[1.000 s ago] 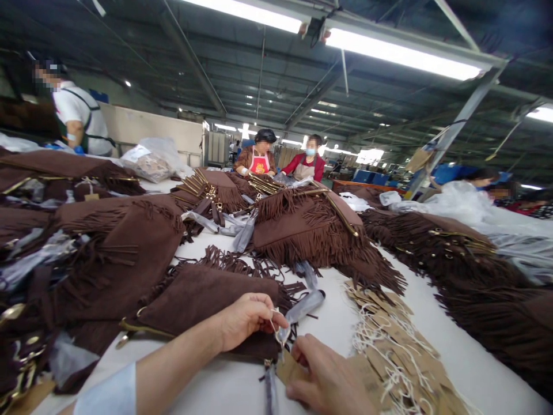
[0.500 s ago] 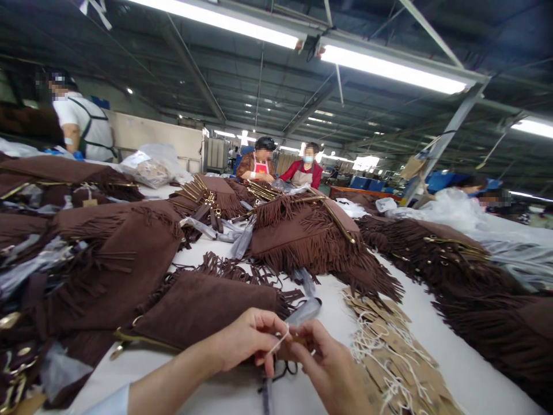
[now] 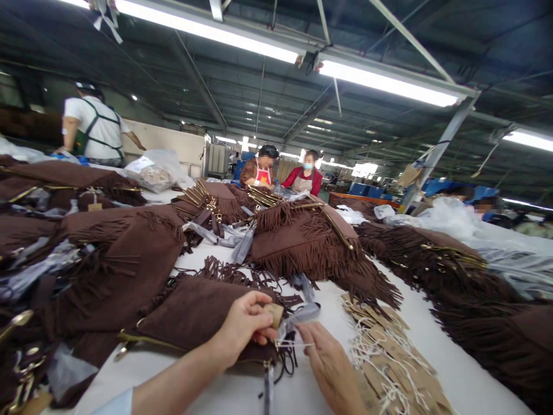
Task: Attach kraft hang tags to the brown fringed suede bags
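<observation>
My left hand [image 3: 245, 325] is closed in a pinch on a small brown paper hang tag [image 3: 273, 314]. Its white string [image 3: 294, 344] stretches taut toward my right hand [image 3: 325, 354], whose thumb and fingers pinch the far end. Both hands are over the right end of a dark brown fringed bag [image 3: 185, 314], lying flat with its gold zipper edge toward me. A strap piece wrapped in clear plastic [image 3: 305, 313] lies just behind my hands. Where the string meets the bag is partly hidden by my fingers.
Loose brown tags with white strings [image 3: 395, 357] lie spread on the white table [image 3: 449, 340] to the right. Fringed bags are heaped in the middle [image 3: 298, 242], at left [image 3: 121, 259] and at right [image 3: 415, 259]. Two co-workers [image 3: 305, 176] sit across; another person [image 3: 95, 127] stands far left.
My hands have drawn apart. The tag now shows in my left fingers, and the string is pulled straight between both hands. The person at far left has shifted right, one arm out.
</observation>
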Motion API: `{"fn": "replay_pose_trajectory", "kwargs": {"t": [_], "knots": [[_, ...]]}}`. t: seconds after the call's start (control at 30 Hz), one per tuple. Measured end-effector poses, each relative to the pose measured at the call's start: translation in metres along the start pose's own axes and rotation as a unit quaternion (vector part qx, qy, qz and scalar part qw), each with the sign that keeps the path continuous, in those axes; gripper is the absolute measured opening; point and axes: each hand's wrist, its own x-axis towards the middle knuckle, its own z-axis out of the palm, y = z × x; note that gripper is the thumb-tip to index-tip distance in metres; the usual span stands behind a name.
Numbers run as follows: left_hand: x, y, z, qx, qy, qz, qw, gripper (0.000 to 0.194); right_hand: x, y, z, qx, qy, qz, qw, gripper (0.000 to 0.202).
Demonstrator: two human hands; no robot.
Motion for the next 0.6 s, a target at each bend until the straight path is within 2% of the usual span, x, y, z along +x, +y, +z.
{"fn": "replay_pose_trajectory", "kwargs": {"t": [0.07,0.1,0.13,0.27,0.33,0.4,0.43,0.47,0.5,0.57,0.6], "knots": [[0.009,0.005,-0.012,-0.056,0.063,0.009,0.996,0.057,-0.001,0.004,-0.003,-0.023,-0.068,-0.042,0.997,0.027],[0.011,0.009,-0.016,-0.064,0.07,0.021,0.995,0.058,-0.002,0.004,-0.002,-0.023,-0.092,-0.067,0.993,0.019],[0.01,0.014,-0.019,-0.06,0.064,0.036,0.995,0.056,-0.002,0.003,0.0,-0.019,-0.101,-0.087,0.991,0.02],[-0.009,0.041,-0.009,0.015,-0.041,0.095,0.994,0.034,0.002,-0.01,0.013,-0.008,-0.064,-0.122,0.99,0.062],[-0.025,0.057,0.0,0.047,-0.084,0.115,0.989,0.031,0.005,-0.014,0.02,-0.003,-0.095,-0.152,0.984,0.068],[-0.042,0.07,0.004,0.132,-0.139,0.165,0.967,0.031,0.006,-0.011,0.026,-0.007,-0.122,-0.18,0.976,0.063],[-0.049,0.072,0.001,0.207,-0.178,0.203,0.94,0.036,0.007,-0.007,0.029,-0.011,-0.128,-0.19,0.973,0.057],[-0.054,0.072,-0.004,0.302,-0.217,0.24,0.897,0.045,0.007,-0.001,0.031,-0.015,-0.131,-0.196,0.972,0.052],[-0.058,0.068,-0.012,0.407,-0.239,0.263,0.841,0.059,0.008,0.005,0.033,-0.019,-0.131,-0.2,0.971,0.049],[-0.062,0.053,-0.035,0.598,-0.209,0.262,0.728,0.088,0.011,0.021,0.035,-0.026,-0.133,-0.209,0.968,0.043],[-0.061,0.043,-0.048,0.664,-0.171,0.252,0.683,0.092,0.013,0.028,0.036,-0.029,-0.128,-0.211,0.969,0.04]]}}
